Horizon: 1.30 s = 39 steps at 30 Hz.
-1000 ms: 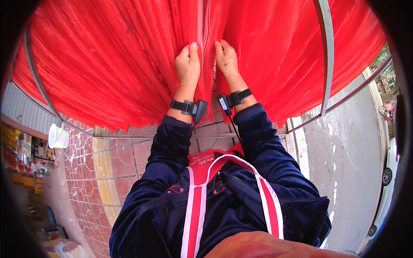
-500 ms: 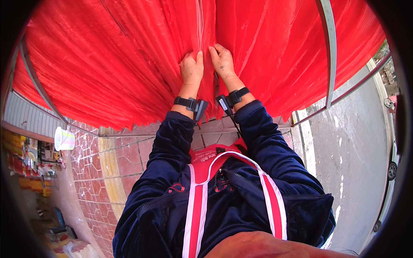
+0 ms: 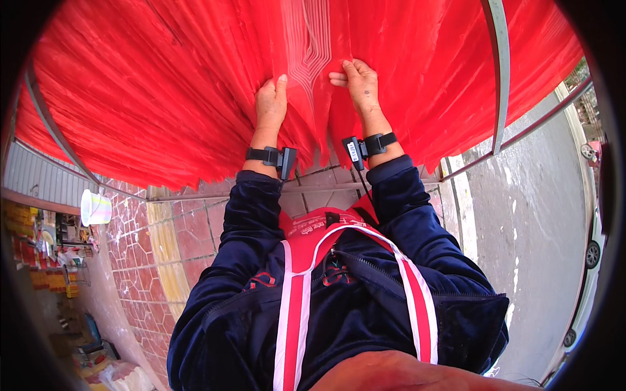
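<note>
Thin red cloth [image 3: 182, 85] hangs in many close folds in front of me, parted in the middle. Between my hands a stretch of the cloth with pale nested lines [image 3: 313, 49] lies spread open. My left hand [image 3: 270, 107] is closed on the folds left of the gap, thumb pointing up. To its right, my right hand [image 3: 363, 85] pinches the cloth on the other side, with other fingertips pointing left. Both wrists wear a black strap with a small black device.
A curved metal bar [image 3: 501, 78] crosses the cloth at right, and another bar [image 3: 49, 117] stands at left. A low rail [image 3: 313, 189] runs below the hem. A white bucket [image 3: 96, 208] stands at left over red paving [image 3: 137, 260]; grey road with cars [image 3: 593, 255] is at right.
My hands have moved apart, left hand leftward and right hand rightward. The cloth between them has opened out, showing more of the pale lines.
</note>
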Tool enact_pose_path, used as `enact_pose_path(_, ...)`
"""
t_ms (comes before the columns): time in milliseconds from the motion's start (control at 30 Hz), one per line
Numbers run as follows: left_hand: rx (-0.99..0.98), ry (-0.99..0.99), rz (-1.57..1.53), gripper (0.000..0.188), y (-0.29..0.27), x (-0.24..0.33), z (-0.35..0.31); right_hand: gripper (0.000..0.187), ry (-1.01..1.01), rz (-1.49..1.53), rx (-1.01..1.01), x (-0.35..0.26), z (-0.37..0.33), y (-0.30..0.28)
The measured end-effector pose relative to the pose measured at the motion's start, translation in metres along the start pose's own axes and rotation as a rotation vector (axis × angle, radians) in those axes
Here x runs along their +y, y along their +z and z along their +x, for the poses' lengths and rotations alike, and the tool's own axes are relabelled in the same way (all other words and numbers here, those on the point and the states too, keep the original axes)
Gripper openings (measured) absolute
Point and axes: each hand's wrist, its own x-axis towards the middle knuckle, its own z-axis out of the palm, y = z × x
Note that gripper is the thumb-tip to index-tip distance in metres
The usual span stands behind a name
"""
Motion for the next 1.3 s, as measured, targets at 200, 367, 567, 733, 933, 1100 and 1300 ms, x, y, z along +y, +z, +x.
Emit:
enact_pose_path(200,-0.036,-0.127,0.017,0.043,-0.026,-0.006,0.002,0.015,-0.119,0.036,0.046,-0.008,-0.003,-0.026)
enact_pose_path(367,0.025,-0.157,-0.022,0.041,-0.047,-0.013,0.006,0.015,-0.186,0.019,0.096,-0.018,-0.006,-0.044)
enact_pose_path(567,0.073,-0.166,-0.006,0.042,-0.054,-0.022,0.005,0.016,-0.280,0.000,0.125,-0.026,-0.011,-0.061)
enact_pose_path(733,0.155,-0.171,0.023,0.042,-0.066,-0.029,0.006,0.016,-0.353,-0.001,0.189,-0.032,-0.018,-0.066)
enact_pose_path(933,0.216,-0.150,0.042,0.043,-0.073,-0.025,0.004,0.016,-0.365,-0.011,0.214,-0.029,-0.023,-0.065)
enact_pose_path(1100,0.244,-0.165,0.130,0.044,-0.078,-0.028,0.006,0.015,-0.383,-0.032,0.221,-0.036,-0.023,-0.077)
enact_pose_path(1300,0.288,-0.164,0.104,0.044,-0.083,-0.028,0.004,0.016,-0.419,0.017,0.297,-0.044,-0.025,-0.086)
